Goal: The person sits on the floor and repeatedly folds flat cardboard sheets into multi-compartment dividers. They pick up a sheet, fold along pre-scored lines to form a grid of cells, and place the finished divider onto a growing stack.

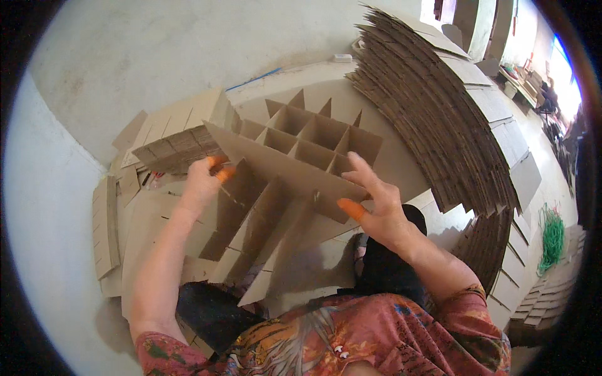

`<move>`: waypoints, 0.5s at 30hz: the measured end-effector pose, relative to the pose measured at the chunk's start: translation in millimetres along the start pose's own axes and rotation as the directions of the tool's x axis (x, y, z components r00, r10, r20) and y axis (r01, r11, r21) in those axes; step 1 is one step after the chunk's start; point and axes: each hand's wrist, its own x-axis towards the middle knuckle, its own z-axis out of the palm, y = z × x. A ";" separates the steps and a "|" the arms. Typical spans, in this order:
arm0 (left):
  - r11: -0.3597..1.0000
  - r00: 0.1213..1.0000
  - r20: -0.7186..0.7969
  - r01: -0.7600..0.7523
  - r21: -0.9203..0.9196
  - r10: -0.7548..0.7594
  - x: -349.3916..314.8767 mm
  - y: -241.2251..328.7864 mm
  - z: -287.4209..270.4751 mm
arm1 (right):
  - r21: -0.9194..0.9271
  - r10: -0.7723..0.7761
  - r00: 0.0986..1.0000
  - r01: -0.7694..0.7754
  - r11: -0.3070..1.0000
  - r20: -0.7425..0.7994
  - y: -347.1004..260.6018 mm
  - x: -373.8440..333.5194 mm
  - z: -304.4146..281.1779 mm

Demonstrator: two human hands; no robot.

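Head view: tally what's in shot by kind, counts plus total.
Hands: 2, left hand and right hand
Cardboard divider grid: 1
Tall stack of cardboard sheets: 1
Bundle of green cord: 1
Total: 5

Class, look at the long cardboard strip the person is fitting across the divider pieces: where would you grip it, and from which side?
Probably grip the long cardboard strip near its two ends, pinching its thin faces from the outer sides, as the left hand and right hand do. It is long, flat and stands on edge across the slotted divider pieces, so a two-end hold should keep it from bending or twisting.
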 end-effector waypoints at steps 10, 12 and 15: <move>0.950 0.963 -0.006 -0.266 0.166 0.271 -11.2 -25.2 27.5 | -0.138 0.015 0.942 0.033 0.990 0.334 12.2 -14.7 -14.3; 0.969 0.976 0.003 -0.214 0.123 0.216 -10.5 -13.1 26.1 | -0.150 0.043 0.929 0.013 0.989 0.368 23.2 -18.2 -9.7; 0.996 0.999 0.006 -0.053 0.076 0.053 -7.9 -0.3 12.8 | -0.204 0.051 0.920 0.032 0.978 0.388 35.1 -18.5 -3.5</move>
